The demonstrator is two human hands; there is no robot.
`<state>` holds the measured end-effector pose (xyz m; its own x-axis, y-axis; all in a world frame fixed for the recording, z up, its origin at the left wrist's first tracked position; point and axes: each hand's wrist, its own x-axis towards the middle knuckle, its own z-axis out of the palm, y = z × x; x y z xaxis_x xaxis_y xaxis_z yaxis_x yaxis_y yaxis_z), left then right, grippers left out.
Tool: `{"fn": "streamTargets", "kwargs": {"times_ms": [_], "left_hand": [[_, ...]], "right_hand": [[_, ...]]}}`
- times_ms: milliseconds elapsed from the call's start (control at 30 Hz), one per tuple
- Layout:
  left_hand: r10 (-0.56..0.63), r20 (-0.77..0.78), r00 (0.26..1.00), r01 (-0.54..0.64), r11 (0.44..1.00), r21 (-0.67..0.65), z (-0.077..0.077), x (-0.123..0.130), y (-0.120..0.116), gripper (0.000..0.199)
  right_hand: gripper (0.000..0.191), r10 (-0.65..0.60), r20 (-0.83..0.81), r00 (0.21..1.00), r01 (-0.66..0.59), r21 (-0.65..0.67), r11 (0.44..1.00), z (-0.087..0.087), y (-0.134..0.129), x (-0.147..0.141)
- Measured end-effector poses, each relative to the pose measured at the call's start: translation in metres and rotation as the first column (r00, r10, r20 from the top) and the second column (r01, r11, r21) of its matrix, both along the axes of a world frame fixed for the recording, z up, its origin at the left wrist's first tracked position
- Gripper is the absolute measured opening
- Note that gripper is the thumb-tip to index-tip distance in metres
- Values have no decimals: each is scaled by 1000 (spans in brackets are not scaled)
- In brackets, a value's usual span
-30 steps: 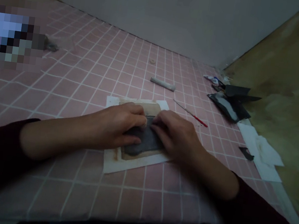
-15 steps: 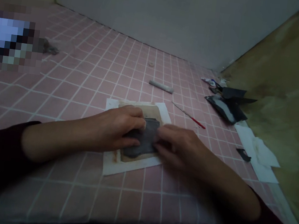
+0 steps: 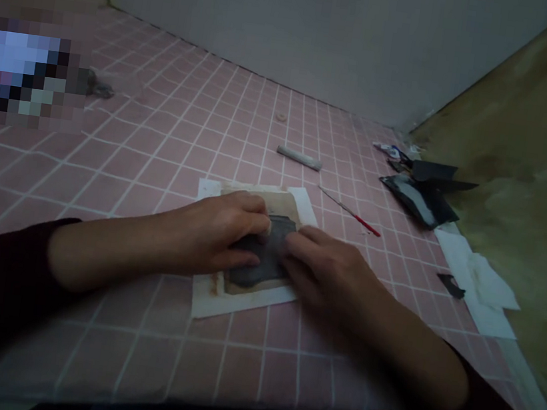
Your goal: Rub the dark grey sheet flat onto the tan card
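A thin dark grey slab, perhaps clay, lies on a tan sheet. Under that is a stained white paper. My left hand rests over the slab's left part, fingers curled, with thumb and forefinger pressed on its surface. At the slab's right edge, my right hand has its fingers bent together in a pinch against it. The right fingertips are partly hidden and slightly blurred.
Beyond the paper lie a grey stick, a red-handled thin tool and a small pale ring. Black pieces and white papers sit along the right wall. A blurred-out bright object is at far left.
The view has shifted slightly, so everything sits a little further right. My right hand's fingers have moved only slightly along the slab's right edge; my left hand keeps its place.
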<state>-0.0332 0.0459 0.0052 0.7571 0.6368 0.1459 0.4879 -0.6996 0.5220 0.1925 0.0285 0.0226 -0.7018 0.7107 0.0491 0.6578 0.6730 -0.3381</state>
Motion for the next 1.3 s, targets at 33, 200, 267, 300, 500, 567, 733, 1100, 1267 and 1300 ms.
{"fn": "streamTargets", "kwargs": {"times_ms": [33,200,267,300,500,567,733,1100,1267,1300], "left_hand": [[10,-3,1000,-10,1000,6,0,0,0,10],[19,-2,1000,-19,1000,4,-1,-1,0,12],[6,1,1000,-6,1000,-6,-2,-1,0,12],[3,0,1000,-3,1000,-8,-2,-1,0,12],[18,-6,1000,-18,1000,6,-2,0,0,11],[15,-6,1000,-15,1000,-4,-1,0,0,11],[2,3,1000,-2,1000,0,-1,0,0,10],[8,-8,1000,-8,1000,3,-1,0,0,11],[16,6,1000,-16,1000,17,-2,-1,0,11],[12,7,1000,-12,1000,6,-2,-1,0,11]], "right_hand": [[14,-15,-36,999,16,33,999,-1,2,-1],[10,55,-134,989,-57,-7,998,0,9,1],[10,82,-102,991,-92,-104,990,2,7,5],[10,83,-94,992,-95,-120,988,2,6,6],[12,23,-172,985,-3,117,993,-6,14,1],[14,63,-147,987,-58,38,998,-1,11,2],[12,64,-89,994,-67,-33,997,2,5,3],[12,38,-58,998,-39,-10,999,2,5,2],[11,49,-115,992,-44,40,998,-1,11,3],[11,80,-86,993,-83,-27,996,0,11,5]]}}
